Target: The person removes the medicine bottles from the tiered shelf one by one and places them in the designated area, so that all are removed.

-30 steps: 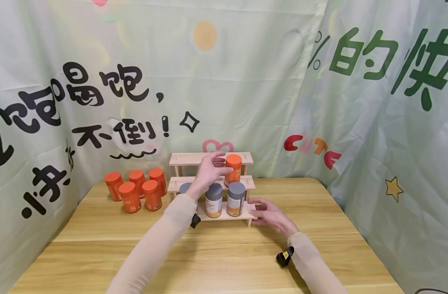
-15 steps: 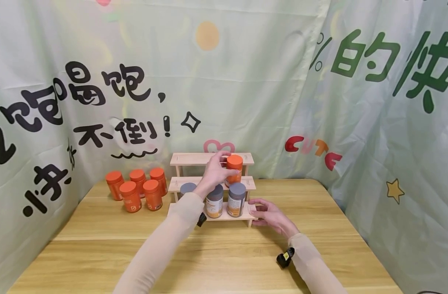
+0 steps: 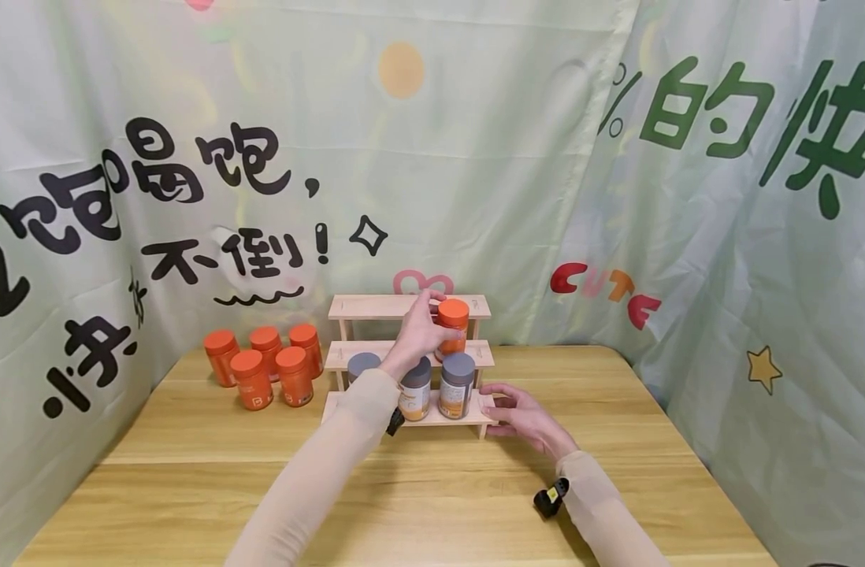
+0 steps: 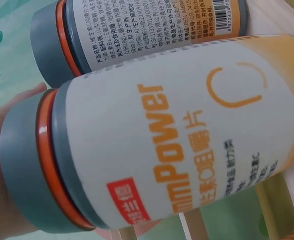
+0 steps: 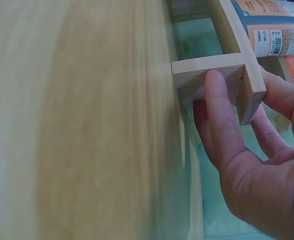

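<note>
In the head view my left hand (image 3: 417, 335) holds an orange pill bottle (image 3: 452, 313) upright at the right of the middle step of a three-step wooden display rack (image 3: 376, 306). Its thumb lies across the bottle's front; the other fingers are mostly hidden behind. My right hand (image 3: 528, 419) grips the right end of the lowest step. In the right wrist view, fingers (image 5: 219, 107) press the wooden end piece (image 5: 209, 65) and wrap its edge. Grey-capped supplement bottles (image 3: 457, 386) stand on the lowest step; one with a white label (image 4: 117, 145) fills the left wrist view.
Several orange bottles (image 3: 253, 382) stand grouped on the wooden table (image 3: 432, 504) left of the rack. A printed cloth curtain (image 3: 475, 197) rises close behind the rack and along both sides. The left forearm partly covers the lowest step.
My left hand has shifted slightly to the right around the orange pill bottle, which stays nearly in place. The right hand has kept its hold on the rack.
</note>
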Available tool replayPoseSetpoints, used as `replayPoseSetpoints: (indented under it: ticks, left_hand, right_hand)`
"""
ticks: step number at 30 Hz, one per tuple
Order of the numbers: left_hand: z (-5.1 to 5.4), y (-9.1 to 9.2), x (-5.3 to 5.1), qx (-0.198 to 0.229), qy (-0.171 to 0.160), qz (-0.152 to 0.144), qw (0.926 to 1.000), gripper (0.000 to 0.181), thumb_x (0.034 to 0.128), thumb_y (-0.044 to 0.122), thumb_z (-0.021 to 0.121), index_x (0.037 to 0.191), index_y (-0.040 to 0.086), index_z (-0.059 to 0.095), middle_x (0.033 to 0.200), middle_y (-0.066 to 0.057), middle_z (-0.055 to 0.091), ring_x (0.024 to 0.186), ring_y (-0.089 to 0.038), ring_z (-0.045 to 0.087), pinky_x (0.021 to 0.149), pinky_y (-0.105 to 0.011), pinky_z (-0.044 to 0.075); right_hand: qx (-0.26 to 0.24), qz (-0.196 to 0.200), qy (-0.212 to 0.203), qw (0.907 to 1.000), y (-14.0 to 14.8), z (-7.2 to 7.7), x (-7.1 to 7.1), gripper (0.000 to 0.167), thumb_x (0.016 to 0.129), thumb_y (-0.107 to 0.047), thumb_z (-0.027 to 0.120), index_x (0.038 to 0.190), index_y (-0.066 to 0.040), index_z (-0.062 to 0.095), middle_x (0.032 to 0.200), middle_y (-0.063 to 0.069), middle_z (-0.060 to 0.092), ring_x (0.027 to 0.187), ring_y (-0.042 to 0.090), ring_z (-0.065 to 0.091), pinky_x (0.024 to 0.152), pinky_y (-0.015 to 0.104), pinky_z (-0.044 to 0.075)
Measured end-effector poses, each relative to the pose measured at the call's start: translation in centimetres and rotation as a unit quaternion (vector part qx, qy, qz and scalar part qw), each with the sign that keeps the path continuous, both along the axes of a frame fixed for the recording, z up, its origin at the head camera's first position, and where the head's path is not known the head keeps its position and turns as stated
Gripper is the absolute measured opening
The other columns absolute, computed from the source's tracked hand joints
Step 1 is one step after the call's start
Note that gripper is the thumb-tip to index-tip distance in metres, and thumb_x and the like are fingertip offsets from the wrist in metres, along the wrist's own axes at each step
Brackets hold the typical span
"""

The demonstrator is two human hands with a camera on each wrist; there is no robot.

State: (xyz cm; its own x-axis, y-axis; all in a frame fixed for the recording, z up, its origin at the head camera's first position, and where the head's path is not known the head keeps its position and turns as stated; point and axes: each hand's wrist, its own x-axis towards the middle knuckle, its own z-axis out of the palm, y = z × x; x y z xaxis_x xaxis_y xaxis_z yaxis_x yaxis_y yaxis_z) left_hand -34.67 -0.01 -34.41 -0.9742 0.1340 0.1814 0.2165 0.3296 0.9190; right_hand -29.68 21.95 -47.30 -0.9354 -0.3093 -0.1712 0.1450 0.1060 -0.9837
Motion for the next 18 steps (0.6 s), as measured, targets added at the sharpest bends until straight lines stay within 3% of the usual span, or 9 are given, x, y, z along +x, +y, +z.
replayPoseSetpoints:
  ticks: [8, 18]
  left_hand:
    - [0.08, 0.10, -0.03, 0.011, 0.007, 0.018, 0.9998, 0.064, 0.0747, 0.003, 0.083, 0.127, 0.016, 0.048, 0.124, -0.013, 0.065, 0.113, -0.030, 0.062, 0.100, -0.047, 0.050]
    - [0.88, -0.78, 0.27, 0.076, 0.057, 0.014, 0.9953, 0.064, 0.0750, 0.005, 0.082, 0.131, 0.018, 0.053, 0.126, -0.005, 0.064, 0.118, -0.026, 0.059, 0.102, -0.048, 0.048]
  right_hand:
    - [0.004, -0.006, 0.000, 1.0000, -0.04, 0.18, 0.12, 0.046, 0.095, -0.007, 0.063, 0.137, 0.001, 0.046, 0.117, 0.017, 0.053, 0.094, 0.018, 0.063, 0.086, 0.040, 0.058]
    - [0.004, -0.004, 0.001, 1.0000, -0.02, 0.00, -0.04, 0.047, 0.095, -0.007, 0.062, 0.138, 0.001, 0.045, 0.116, 0.017, 0.053, 0.094, 0.018, 0.064, 0.088, 0.042, 0.057]
